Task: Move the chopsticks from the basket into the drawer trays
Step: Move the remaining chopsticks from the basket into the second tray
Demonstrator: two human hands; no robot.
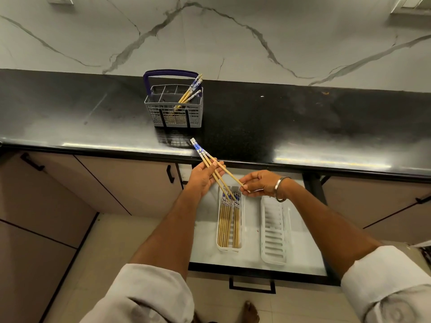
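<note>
Above the drawer (pixel 256 262), both hands hide the chopsticks' (pixel 218 177) middles.

Dim, warm light; glare strips along countertop (pixel 303 127) front edge, wide-angle bend at frame edges, sleeves (pixel 149 297) slightly soft.

Basket (pixel 173 106) on the bench (pixel 279 122); below it, an open drawer (pixel 256 264) holding two trays, left tray (pixel 229 223) beside right tray (pixel 274 231).

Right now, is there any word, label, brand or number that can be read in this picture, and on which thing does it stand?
None can be read. The basket, the chopsticks in the left hand, and both drawer trays show no text; the chopstick tops bear only a blue pattern.
</note>
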